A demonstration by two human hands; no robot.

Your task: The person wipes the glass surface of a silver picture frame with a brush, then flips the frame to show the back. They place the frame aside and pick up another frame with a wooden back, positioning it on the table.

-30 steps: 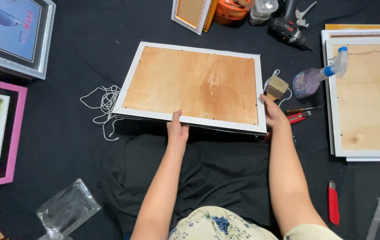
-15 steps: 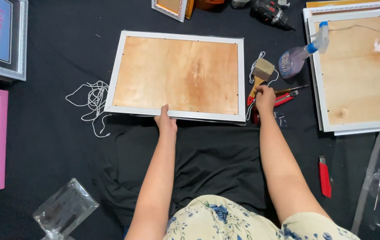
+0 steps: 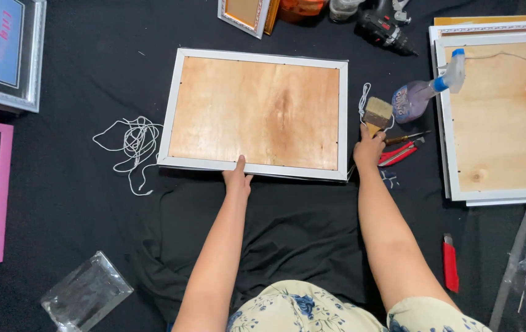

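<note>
Where right hand [image 3: 369, 149] grips: brush [image 3: 377, 115] (upright)

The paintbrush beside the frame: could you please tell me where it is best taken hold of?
Probably by its handle, from the near side. The paintbrush lies flat with its bristles pointing away, and the right hand already covers the handle end, beside the white frame.
</note>
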